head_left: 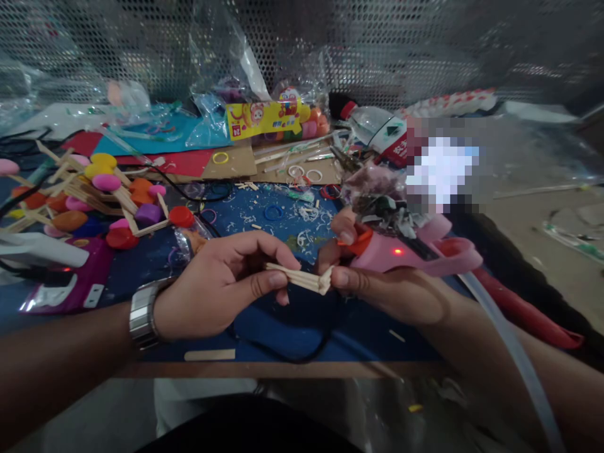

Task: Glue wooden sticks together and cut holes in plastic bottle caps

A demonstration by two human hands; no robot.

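My left hand [221,283] pinches a small piece of glued wooden craft sticks [304,278] between thumb and fingers, above the blue table mat. At its right end, the thumb and a finger of my right hand [372,283] press on short upright bits of stick. A pink glue gun [391,251] with an orange trigger and a lit red light also lies in my right hand, the fingers curled near the trigger. From the gun's back runs a long translucent glue stick [519,358]. Its nozzle is hard to make out.
Left stands a stick structure [89,189] with coloured clay lumps, beside a white plug [42,248] on a purple packet. Behind are a clay pack [268,119], a bottle [377,129] and rubber bands [274,212]. A loose stick [210,355] lies near the front edge; a black cable crosses the mat.
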